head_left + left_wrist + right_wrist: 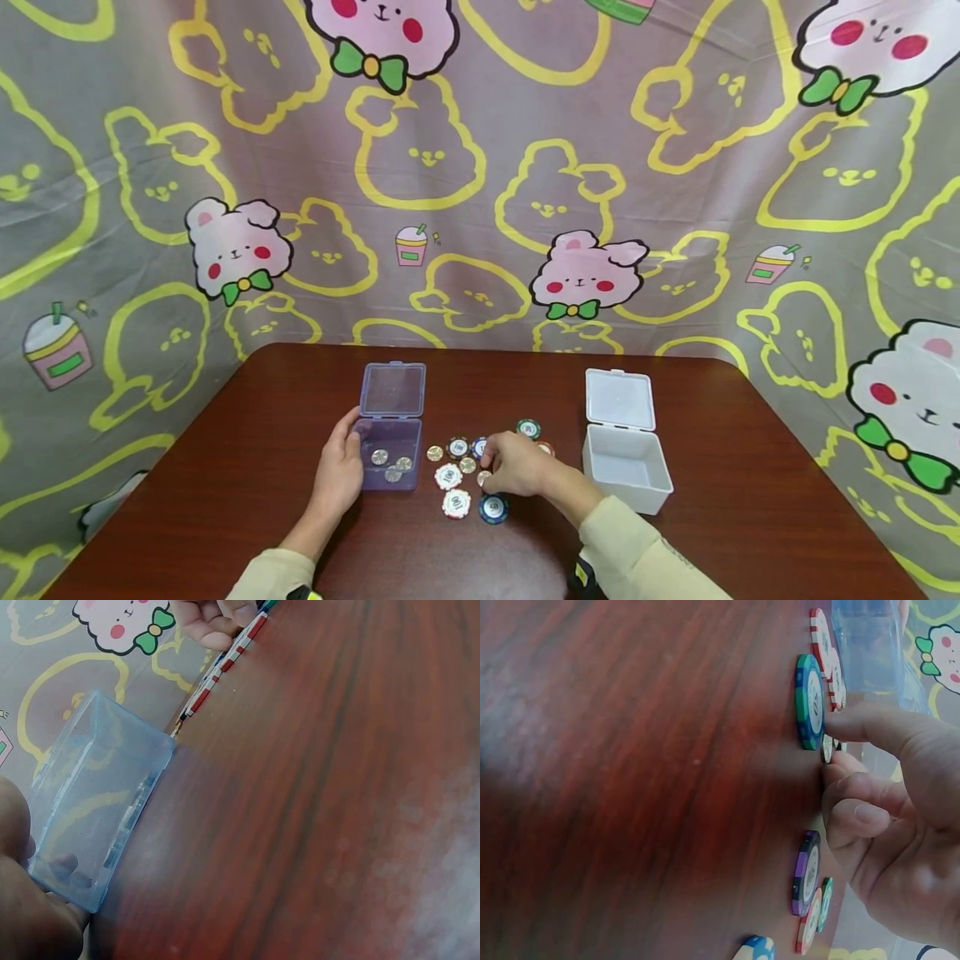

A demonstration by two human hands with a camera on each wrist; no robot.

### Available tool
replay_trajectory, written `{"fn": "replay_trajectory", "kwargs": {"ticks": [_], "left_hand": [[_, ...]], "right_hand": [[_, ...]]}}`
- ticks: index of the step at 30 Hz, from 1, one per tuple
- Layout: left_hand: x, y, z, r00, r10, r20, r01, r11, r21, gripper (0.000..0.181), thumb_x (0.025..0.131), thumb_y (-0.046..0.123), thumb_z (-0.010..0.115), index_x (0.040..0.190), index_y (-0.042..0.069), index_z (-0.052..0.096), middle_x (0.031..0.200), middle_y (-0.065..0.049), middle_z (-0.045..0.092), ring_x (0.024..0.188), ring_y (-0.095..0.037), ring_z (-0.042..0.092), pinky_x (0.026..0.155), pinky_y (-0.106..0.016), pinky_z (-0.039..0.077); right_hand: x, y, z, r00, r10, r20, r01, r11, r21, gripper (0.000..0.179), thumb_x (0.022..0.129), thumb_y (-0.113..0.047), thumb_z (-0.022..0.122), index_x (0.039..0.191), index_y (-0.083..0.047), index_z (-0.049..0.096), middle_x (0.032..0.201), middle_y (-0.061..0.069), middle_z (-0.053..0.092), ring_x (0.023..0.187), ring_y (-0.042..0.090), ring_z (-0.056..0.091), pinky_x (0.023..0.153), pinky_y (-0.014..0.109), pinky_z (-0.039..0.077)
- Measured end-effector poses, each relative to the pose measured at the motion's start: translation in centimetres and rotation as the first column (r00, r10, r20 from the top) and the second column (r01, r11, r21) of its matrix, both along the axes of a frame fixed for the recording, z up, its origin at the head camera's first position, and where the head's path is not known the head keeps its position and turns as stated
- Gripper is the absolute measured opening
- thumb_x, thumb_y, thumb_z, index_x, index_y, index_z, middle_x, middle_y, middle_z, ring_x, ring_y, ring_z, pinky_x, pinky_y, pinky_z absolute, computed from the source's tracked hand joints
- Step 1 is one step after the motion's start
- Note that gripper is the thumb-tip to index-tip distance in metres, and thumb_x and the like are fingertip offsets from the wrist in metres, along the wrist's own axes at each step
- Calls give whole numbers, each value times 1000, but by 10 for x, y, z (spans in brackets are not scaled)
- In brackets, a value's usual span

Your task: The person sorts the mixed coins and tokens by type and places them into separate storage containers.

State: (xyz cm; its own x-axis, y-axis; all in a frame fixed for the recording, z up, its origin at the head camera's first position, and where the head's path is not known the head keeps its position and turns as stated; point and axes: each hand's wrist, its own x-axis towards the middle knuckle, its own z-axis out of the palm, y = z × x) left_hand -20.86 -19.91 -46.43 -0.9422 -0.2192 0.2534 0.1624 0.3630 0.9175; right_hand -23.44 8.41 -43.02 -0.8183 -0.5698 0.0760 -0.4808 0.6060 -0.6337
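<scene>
A translucent blue-purple plastic box (391, 492) stands with its lid raised, several coins (380, 457) on its floor. My left hand (339, 475) holds this box by its left side, thumb and fingers against the wall in the left wrist view. Near the middle of the table, my right hand (517, 465) pinches a coin (484, 479) between thumb and index finger, low at the tabletop. Its other fingers are curled in the right wrist view. Around it lie a blue poker chip (493, 508), white-and-red chips (448, 477) and more coins (435, 453); the hand hides some chips.
An open white plastic box (627, 467) stands right of the chips, its lid tipped back. A green chip (528, 428) lies beyond my right hand. The brown table (247, 467) ends at a patterned curtain (465, 233).
</scene>
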Motion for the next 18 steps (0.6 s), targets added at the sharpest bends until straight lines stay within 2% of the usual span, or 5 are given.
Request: {"fn": "replay_trajectory", "kwargs": {"ticks": [4, 7, 12, 18], "left_hand": [[0, 0, 1, 1000, -3, 9, 3, 1000, -7, 45, 105, -3, 31, 150, -7, 34, 136, -31, 54, 135, -41, 42, 117, -52, 24], [0, -1, 2, 1000, 0, 16, 1, 1000, -9, 45, 106, -2, 31, 150, -7, 34, 136, -31, 54, 136, -40, 41, 117, -52, 24], [0, 0, 2, 1000, -1, 21, 1, 1000, -19, 45, 106, -2, 31, 151, -6, 34, 137, -31, 54, 136, -40, 41, 117, -52, 24], [1, -2, 3, 999, -7, 42, 8, 1000, -26, 46, 106, -1, 31, 151, -5, 33, 140, -30, 51, 138, -39, 38, 117, -52, 23]], "right_hand": [[0, 3, 0, 998, 48, -48, -49, 998, -29, 15, 70, -5, 75, 77, -5, 62, 59, -8, 54, 56, 1, 49, 53, 21, 43], [0, 3, 2, 997, 64, -50, -65, 998, -23, 14, 70, -4, 76, 75, -6, 62, 58, -10, 54, 55, 1, 49, 52, 21, 43], [-3, 0, 4, 999, 44, -7, -44, 998, 39, 15, 69, -3, 78, 72, -7, 64, 57, -9, 53, 55, 3, 48, 53, 22, 42], [-3, -4, 4, 999, 32, -36, -28, 996, 90, 15, 70, -3, 77, 65, -12, 66, 58, -9, 55, 58, 4, 48, 54, 21, 42]]}}
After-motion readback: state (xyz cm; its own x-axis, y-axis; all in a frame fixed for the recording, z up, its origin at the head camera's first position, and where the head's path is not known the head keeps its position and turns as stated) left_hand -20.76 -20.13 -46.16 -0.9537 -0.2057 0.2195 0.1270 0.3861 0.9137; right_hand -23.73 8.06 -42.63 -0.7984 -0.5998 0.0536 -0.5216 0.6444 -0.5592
